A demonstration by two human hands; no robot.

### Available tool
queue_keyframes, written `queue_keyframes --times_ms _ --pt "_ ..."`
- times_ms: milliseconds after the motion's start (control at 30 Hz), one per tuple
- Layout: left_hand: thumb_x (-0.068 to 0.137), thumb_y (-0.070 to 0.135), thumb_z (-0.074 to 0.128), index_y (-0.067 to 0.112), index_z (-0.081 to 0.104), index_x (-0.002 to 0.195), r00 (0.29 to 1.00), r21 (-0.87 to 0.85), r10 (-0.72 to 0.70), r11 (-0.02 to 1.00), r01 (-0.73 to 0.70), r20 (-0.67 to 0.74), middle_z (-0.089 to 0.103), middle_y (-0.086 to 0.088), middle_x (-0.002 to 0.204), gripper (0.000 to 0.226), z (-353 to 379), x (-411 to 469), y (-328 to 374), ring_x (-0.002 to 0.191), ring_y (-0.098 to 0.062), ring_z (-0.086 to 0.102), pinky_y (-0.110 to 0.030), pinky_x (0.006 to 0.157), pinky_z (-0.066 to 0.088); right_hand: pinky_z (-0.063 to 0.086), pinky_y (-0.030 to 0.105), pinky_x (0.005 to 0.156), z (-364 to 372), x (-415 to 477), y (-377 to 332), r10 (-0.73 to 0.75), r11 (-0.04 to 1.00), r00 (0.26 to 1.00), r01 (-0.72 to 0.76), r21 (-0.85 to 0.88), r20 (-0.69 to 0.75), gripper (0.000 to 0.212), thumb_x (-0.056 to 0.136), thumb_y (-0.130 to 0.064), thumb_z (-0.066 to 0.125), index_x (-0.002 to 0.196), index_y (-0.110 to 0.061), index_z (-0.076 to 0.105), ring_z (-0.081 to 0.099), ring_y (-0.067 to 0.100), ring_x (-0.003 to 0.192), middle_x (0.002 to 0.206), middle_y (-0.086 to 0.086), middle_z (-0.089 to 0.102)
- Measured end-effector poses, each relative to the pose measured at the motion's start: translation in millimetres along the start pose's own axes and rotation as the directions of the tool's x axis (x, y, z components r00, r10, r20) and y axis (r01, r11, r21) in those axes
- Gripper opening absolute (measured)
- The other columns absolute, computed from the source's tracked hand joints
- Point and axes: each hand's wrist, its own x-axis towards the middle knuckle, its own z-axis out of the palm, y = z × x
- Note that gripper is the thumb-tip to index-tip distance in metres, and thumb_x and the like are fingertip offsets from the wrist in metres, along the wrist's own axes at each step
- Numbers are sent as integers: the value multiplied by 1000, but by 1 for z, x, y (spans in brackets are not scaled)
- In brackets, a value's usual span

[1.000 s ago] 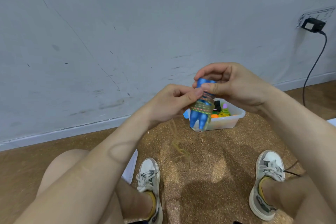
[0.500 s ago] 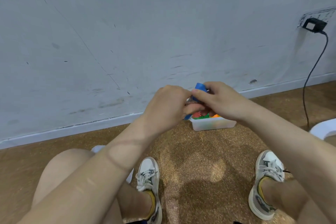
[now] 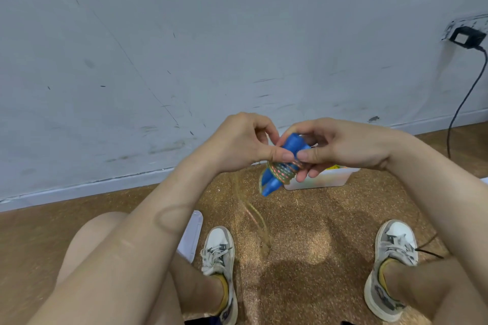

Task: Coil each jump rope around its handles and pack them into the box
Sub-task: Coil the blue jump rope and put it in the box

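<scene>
Thigh and left forearm fill the lower left of the frame; I am seated low, knees apart. Just right of the thigh, a flat white panel (image 3: 191, 235) lies on the floor (image 3: 303, 221), which is brown and speckled. My left shoe (image 3: 217, 250) sits beside the panel: grey-white sneaker, laces tied, yellow sock.

Centre of frame, left hand (image 3: 243, 142): fingers curled, thumb laid across the blue handles (image 3: 291, 142), pinching them against the forefinger. The two handles are held together as one bundle, tilted, butt ends toward the upper right, tapered tips toward the lower left. They are up in the air, in front of the wall (image 3: 184, 47), with the floor below.

Rope coil (image 3: 282, 170): multicoloured cord wound in tight turns around the middle of the handles, just below both thumbs. A loose tail (image 3: 253, 214) drops from the coil toward the floor between my feet; it is blurred, so I cannot tell where its end lies.

Right hand (image 3: 343, 148): forefinger arched over the butt ends, thumb pressing on the top of the coil, lower fingers curled beneath the bundle. Both hands have hold of it.

Box (image 3: 324, 179): white, translucent, on the floor near the wall, behind and just right of the bundle, partly hidden by my right hand. A scrap of yellow shows at its rim.

Lower right, right shoe (image 3: 393, 250), matching. Upper right, a black charger (image 3: 466, 37) plugged in at the wall, its cable (image 3: 464, 97) hanging down.
</scene>
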Motion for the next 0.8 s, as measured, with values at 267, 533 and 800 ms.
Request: queue_keyframes --times_ms 267,533,800 --pt "63 59 70 5 70 62 1000 57 0 998 -1 13 36 5 42 54 11 -1 1 44 -9 27 -19 43 22 49 50 92 8 1 0 66 997 998 -66 51 -5 25 90 6 55 108 -10 55 68 42 95 98 22 69" --pt "80 52 66 6 64 55 997 206 72 976 -70 -5 38 3 38 52 6 -1 -4 41 -13 30 -24 44 24 54 36 69 15 6 -1 -28 994 992 15 -105 -126 39 78 -6 77 106 -10 50 67 23 69 85 9 69" --pt "91 26 55 8 60 65 994 -377 21 926 21 107 52 1 49 32 2 1 -11 43 -7 35 -17 43 27 41 66 94 5 9 3 -110 988 991 118 99 -82 46 73 0 73 112 -22 60 60 43 97 111 24 62"
